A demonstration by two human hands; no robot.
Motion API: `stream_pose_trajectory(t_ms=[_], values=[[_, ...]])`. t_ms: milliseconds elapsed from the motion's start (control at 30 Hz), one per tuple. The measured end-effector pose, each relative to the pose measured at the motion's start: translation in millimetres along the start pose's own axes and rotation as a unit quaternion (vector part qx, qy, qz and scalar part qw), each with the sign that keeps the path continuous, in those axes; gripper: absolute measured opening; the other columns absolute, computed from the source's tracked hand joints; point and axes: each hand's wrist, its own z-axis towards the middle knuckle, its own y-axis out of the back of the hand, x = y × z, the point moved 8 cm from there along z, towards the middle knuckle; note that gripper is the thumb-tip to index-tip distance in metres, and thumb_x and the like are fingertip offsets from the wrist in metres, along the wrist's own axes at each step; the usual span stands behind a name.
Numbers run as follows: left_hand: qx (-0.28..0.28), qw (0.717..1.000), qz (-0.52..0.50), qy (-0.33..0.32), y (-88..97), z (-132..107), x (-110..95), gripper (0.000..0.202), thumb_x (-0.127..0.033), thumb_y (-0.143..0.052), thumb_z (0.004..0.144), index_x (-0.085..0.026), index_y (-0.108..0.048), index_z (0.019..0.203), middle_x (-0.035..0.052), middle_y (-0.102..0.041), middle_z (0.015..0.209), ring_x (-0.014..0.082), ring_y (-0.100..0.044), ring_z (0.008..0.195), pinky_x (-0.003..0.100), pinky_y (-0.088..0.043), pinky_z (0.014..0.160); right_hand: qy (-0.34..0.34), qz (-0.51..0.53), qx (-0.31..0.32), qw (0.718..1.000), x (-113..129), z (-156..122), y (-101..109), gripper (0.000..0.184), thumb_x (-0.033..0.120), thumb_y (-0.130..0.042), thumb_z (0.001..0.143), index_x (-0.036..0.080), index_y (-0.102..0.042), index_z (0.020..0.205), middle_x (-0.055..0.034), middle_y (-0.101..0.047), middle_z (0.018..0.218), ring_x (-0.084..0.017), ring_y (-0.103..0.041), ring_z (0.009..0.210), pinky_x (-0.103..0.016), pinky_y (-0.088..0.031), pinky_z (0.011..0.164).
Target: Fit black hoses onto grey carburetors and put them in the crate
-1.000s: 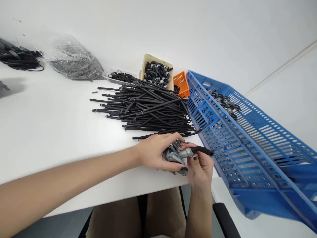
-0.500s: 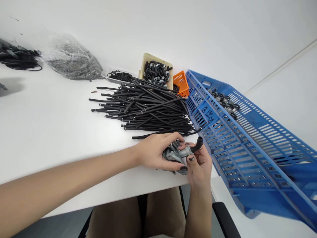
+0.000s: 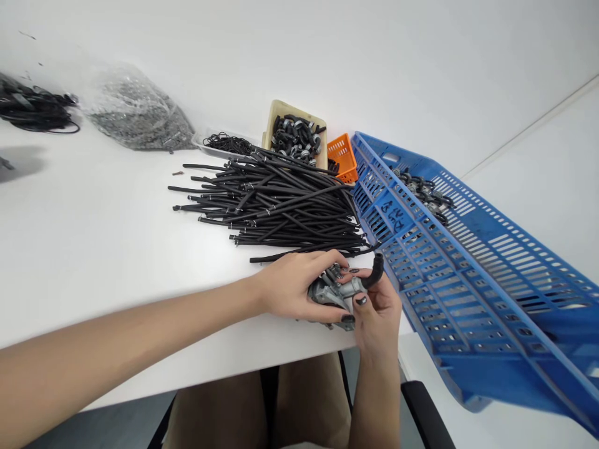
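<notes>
A grey metal carburetor point(image 3: 326, 293) is gripped near the table's front edge, partly covered by my fingers. My left hand point(image 3: 294, 284) wraps over it from the left, with the thumb along its lower side. From its right side a metal spout sticks out, with a short bent black rubber hose point(image 3: 374, 272) fitted on the end, curving upward. My right hand point(image 3: 380, 312) closes around that spout end. Its thumb lies just below the spout and the other fingers are behind the hose, partly hidden.
Black rubber tubes point(image 3: 281, 206) lie in a pile beyond my hands. A large blue crate point(image 3: 421, 262) holding metal parts stands close on the right. Behind are a cream bin point(image 3: 270, 121), an orange basket point(image 3: 344, 156), a tray of thin black rings point(image 3: 229, 143) and a plastic bag of small parts point(image 3: 140, 115).
The bent hose tip stands slightly higher and more upright than before. Both hands keep their hold on the carburetor with hardly any movement.
</notes>
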Motion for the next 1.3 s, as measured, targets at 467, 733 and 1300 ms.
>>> stream_pose_trajectory(t_ms=[467,733,1300], values=[[-0.001,1.000,-0.013,-0.007,0.8,0.0,-0.5,0.060,-0.057,-0.071,0.078,-0.021,-0.052,0.122,0.0082,-0.070,0.118,0.0273,-0.069,0.102,0.033,-0.048,0.082,0.010,0.041,0.005,0.999,7.4,-0.5,-5.0,0.019,0.037,-0.076,0.085,0.023,-0.067,0.094,-0.0039,-0.076,0.088,-0.020,-0.069,0.089,-0.034,-0.052,0.082],[-0.002,1.000,-0.016,0.000,-0.1,0.0,1.0,0.059,-0.056,-0.071,0.078,-0.022,-0.052,0.122,0.0078,-0.071,0.115,0.0268,-0.069,0.101,0.032,-0.049,0.080,0.010,0.049,0.013,0.999,10.0,-0.9,-7.7,0.019,0.034,-0.076,0.087,0.025,-0.066,0.102,-0.0034,-0.077,0.092,-0.019,-0.069,0.092,-0.032,-0.052,0.083],[-0.003,1.000,-0.010,-0.008,-0.6,-1.0,0.9,0.061,-0.058,-0.071,0.078,-0.022,-0.052,0.123,0.0085,-0.070,0.117,0.0276,-0.069,0.102,0.033,-0.049,0.082,0.012,0.031,0.006,0.999,7.1,-0.2,-5.3,0.020,0.033,-0.078,0.085,0.025,-0.063,0.094,-0.0026,-0.076,0.086,-0.021,-0.069,0.092,-0.037,-0.052,0.087]])
